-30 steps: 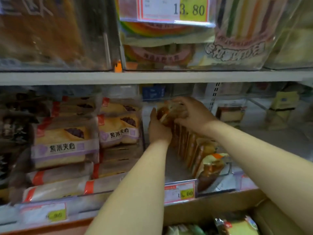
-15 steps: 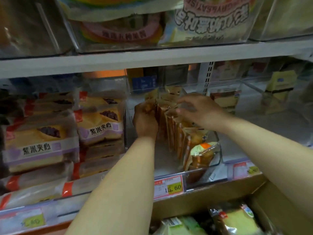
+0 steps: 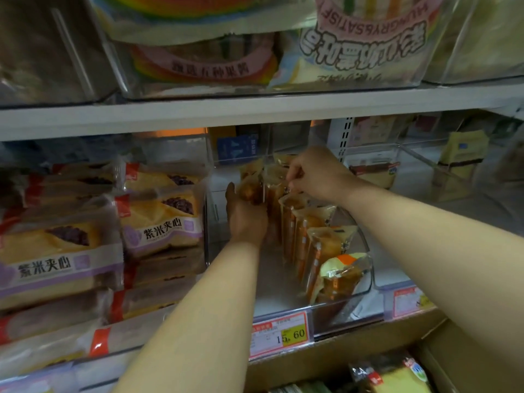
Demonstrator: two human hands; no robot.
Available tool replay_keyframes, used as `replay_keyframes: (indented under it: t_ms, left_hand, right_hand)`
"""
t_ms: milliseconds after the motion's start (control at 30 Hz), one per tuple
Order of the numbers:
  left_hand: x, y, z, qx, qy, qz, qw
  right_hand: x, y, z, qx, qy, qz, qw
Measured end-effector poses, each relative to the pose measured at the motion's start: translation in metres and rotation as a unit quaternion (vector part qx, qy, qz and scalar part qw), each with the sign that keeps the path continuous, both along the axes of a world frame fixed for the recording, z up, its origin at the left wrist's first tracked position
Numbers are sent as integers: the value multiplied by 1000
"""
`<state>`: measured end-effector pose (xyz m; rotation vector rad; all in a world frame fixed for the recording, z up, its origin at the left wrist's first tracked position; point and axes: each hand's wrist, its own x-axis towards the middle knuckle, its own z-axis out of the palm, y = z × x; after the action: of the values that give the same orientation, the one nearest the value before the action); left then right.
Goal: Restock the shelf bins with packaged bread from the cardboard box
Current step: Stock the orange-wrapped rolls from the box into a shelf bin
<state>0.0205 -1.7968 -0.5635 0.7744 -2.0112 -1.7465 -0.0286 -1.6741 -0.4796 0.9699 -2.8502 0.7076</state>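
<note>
Both my hands reach into a clear plastic shelf bin point(image 3: 368, 282) on the middle shelf. A row of upright bread packs point(image 3: 317, 239) in clear wrap with orange strips runs from the bin's front to its back. My left hand point(image 3: 245, 217) cups the left side of the rearmost pack point(image 3: 251, 185). My right hand point(image 3: 314, 174) pinches the top edges of the packs at the back of the row. The cardboard box point(image 3: 354, 347) sits below the shelf at the bottom, with wrapped yellow bread point(image 3: 397, 375) inside.
Left of the bin, stacked packs of purple-labelled bread point(image 3: 161, 219) fill the neighbouring bin. A price tag reading 15.60 point(image 3: 280, 334) hangs on the bin's front. Clear bins to the right hold a few packs point(image 3: 462, 154). The upper shelf point(image 3: 255, 112) carries bins of rainbow-wrapped bread.
The view has tilted down, showing more of the cardboard box. Both hands have stayed at the back of the row, my right hand shifting from gripping a pack to pinching the top edges.
</note>
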Motion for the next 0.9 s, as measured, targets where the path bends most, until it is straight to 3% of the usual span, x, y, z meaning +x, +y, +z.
replay_keyframes:
  t_ms: [200,333,467,567,700,833,900]
  left_hand:
    - [7,12,8,39,-40,-2,998]
    - [8,15,10,60,63,91,992]
    - [5,8,7,14,43,120,992]
    - [4,4,3,-70,2,92,993]
    - [5,8,1,-113,4,68,991]
    - [9,11,4,-135,13,51,989]
    - [12,13,5,-126,4,46,991]
  right_hand:
    - [-4,19,0,31,166,60,984]
    - [-8,22,0,61,230,106,965]
    - [-11,22,-9,169,202,100,960]
    - [-11,22,-7,139,226,97,959]
    - [-13,22,0,84,288,73,951]
    - [-17,23,-10,174,202,73,961]
    - [-21,23,-11,176,167,67,968]
